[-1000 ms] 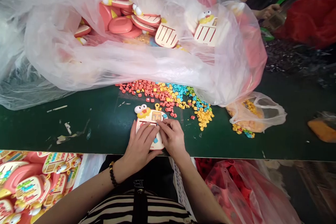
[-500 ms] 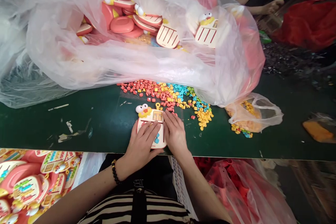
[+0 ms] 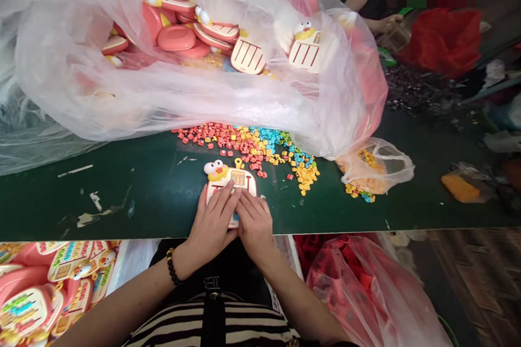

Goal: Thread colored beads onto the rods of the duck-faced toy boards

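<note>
At the far left, along the near edge of the bench, finished **pink-and-cream duck toys** lie heaped on one another. Behind them, a huge clear plastic bag sprawls across the back of the green workbench, with pink toy shells and cream ribbed panels showing through its film.

The person's left hand, with a dark beaded bracelet on the wrist, lies over the lower left of a duck-topped toy board. The board sits flat on the bench close to its front edge. The right hand covers the lower right of the board, and the two hands are together, side by side, fingers spread across it and holding it down.

Just beyond the board spreads a loose pile of small red, yellow and blue pieces, with a little yellow key-shaped piece almost touching the board's top edge.

Further right sit a small clear bag of yellow and orange pieces and an orange packet. A pink-red plastic bag hangs below the bench, and past the big bag a co-worker's hand reaches near a red bag.
</note>
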`<state>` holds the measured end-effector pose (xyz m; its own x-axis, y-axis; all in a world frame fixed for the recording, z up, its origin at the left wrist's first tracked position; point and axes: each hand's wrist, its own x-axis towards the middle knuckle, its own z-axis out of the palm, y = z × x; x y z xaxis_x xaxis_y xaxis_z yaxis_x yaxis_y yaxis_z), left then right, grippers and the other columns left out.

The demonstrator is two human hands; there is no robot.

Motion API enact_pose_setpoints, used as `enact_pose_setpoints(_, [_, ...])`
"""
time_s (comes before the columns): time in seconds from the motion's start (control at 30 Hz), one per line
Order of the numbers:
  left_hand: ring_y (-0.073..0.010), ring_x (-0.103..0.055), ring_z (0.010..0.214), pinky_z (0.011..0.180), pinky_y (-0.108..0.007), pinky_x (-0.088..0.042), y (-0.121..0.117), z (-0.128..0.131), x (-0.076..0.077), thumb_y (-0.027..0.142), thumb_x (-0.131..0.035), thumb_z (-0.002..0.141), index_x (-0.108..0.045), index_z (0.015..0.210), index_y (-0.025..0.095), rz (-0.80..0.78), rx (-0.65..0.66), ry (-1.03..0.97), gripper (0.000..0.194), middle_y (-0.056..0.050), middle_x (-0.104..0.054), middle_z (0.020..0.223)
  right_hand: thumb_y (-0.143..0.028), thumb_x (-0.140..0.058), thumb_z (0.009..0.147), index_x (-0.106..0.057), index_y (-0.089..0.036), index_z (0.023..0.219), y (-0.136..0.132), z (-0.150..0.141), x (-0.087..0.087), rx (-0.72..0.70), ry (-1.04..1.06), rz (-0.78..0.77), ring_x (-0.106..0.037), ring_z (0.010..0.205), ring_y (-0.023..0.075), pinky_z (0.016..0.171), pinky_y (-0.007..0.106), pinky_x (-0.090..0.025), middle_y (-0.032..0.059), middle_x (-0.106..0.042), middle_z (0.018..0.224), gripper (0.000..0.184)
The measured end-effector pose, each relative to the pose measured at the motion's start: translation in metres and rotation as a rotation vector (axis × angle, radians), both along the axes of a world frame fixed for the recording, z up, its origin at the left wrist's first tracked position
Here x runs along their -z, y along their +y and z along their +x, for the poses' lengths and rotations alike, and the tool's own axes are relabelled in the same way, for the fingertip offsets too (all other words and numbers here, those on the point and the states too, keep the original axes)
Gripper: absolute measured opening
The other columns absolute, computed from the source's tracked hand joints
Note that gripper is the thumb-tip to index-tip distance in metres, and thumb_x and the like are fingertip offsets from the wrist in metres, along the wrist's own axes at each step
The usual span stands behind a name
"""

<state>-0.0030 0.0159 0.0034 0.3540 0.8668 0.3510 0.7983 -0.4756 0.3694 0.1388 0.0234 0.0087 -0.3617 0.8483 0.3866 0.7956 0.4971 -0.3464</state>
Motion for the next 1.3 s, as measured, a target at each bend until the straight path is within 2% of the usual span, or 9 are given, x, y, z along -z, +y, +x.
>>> enact_pose_setpoints(0.1, [-0.0283, -0.043, 0.131, 0.115, -0.052, -0.018, 0.0, 0.0, 0.0, 0.038, -0.053, 0.088, -0.037, 0.141, 0.01, 0.001, 0.004, 0.017, 0.062, -0.019, -0.041, 0.146, -0.01, -0.041, 0.089, -0.057, -0.033, 0.127, 0.004, 0.002, -0.008, -0.039, 0.096, -0.07, -0.061, 0.116, 0.0198, 0.093, 0.039, -0.052, 0.0008, -0.068, 0.122, 0.047])
enact_pose_setpoints(0.17, [-0.0291, -0.044, 0.129, 0.115, -0.053, -0.019, 0.001, 0.0, -0.001, 0.041, -0.054, 0.087, -0.04, 0.139, 0.01, 0.008, 0.008, 0.027, 0.062, -0.018, -0.045, 0.144, -0.013, -0.042, 0.089, -0.063, -0.03, 0.118, 0.02, 0.021, -0.017, 0.034, 0.22, -0.063, -0.064, 0.112, 0.0186, 0.094, 0.036, -0.052, 0.0013, -0.07, 0.118, 0.039])
enact_pose_setpoints(0.27, [-0.0307, -0.049, 0.122, 0.112, -0.055, -0.023, 0.001, 0.0, -0.003, 0.044, -0.06, 0.084, -0.049, 0.131, 0.013, 0.021, 0.02, 0.038, 0.057, -0.017, -0.05, 0.14, -0.022, -0.042, 0.091, -0.068, -0.022, 0.11, 0.06, 0.072, -0.03, 0.414, 0.243, 0.033, -0.065, 0.108, 0.0228, 0.096, 0.041, -0.049, 0.0087, -0.071, 0.113, 0.032])
enact_pose_setpoints(0.37, [-0.0314, -0.051, 0.12, 0.109, -0.055, -0.027, 0.001, 0.0, -0.004, 0.043, -0.062, 0.082, -0.054, 0.125, 0.014, 0.027, 0.01, 0.041, 0.052, -0.017, -0.052, 0.138, -0.029, -0.053, 0.084, -0.07, -0.014, 0.106, 0.1, 0.118, -0.034, 0.591, 0.014, -0.142, -0.065, 0.1, 0.03, 0.089, 0.047, -0.051, 0.0154, -0.071, 0.106, 0.031])
enact_pose_setpoints(0.57, [-0.0317, -0.052, 0.118, 0.108, -0.056, -0.028, -0.002, 0.001, -0.003, 0.043, -0.058, 0.085, -0.054, 0.125, 0.016, 0.048, -0.043, 0.023, 0.048, -0.019, -0.052, 0.137, -0.031, -0.057, 0.081, -0.07, -0.02, 0.108, 0.13, 0.132, -0.025, 0.344, -0.051, -0.198, -0.065, 0.09, 0.0253, 0.082, 0.039, -0.052, 0.0105, -0.071, 0.106, 0.033])
enact_pose_setpoints(0.73, [-0.031, -0.052, 0.119, 0.109, -0.054, -0.027, -0.002, 0.002, -0.003, 0.044, -0.058, 0.085, -0.054, 0.126, 0.017, 0.058, -0.052, 0.021, 0.049, -0.018, -0.053, 0.136, -0.026, -0.048, 0.085, -0.072, -0.018, 0.103, 0.16, 0.147, -0.036, 0.44, -0.035, -0.183, -0.065, 0.075, 0.0228, 0.076, 0.037, -0.052, 0.0078, -0.073, 0.085, 0.031])
enact_pose_setpoints(0.87, [-0.0312, -0.053, 0.118, 0.109, -0.054, -0.027, -0.001, 0.003, -0.003, 0.045, -0.058, 0.086, -0.055, 0.124, 0.016, 0.07, -0.065, 0.04, 0.048, -0.018, -0.053, 0.137, -0.018, -0.053, 0.08, -0.072, -0.018, 0.096, 0.182, 0.152, -0.033, 0.362, -0.18, -0.292, -0.066, 0.079, 0.0243, 0.076, 0.036, -0.051, 0.008, -0.073, 0.085, 0.025])
enact_pose_setpoints(1.07, [-0.0315, -0.053, 0.118, 0.107, -0.054, -0.029, 0.0, 0.004, -0.003, 0.045, -0.056, 0.087, -0.055, 0.124, 0.015, 0.086, -0.058, 0.048, 0.048, -0.018, -0.053, 0.137, -0.019, -0.056, 0.078, -0.069, -0.018, 0.098, 0.178, 0.138, -0.022, 0.308, -0.22, -0.315, -0.065, 0.076, 0.0247, 0.074, 0.036, -0.05, 0.0085, -0.072, 0.083, 0.025])
enact_pose_setpoints(1.3, [-0.0315, -0.052, 0.12, 0.108, -0.055, -0.029, -0.001, 0.004, -0.003, 0.045, -0.056, 0.087, -0.055, 0.125, 0.016, 0.065, -0.062, 0.045, 0.048, -0.018, -0.052, 0.138, -0.02, -0.05, 0.077, -0.066, -0.019, 0.101, 0.175, 0.15, -0.014, 0.303, -0.175, -0.274, -0.062, 0.077, 0.0225, 0.075, 0.036, -0.05, 0.0079, -0.07, 0.09, 0.029])
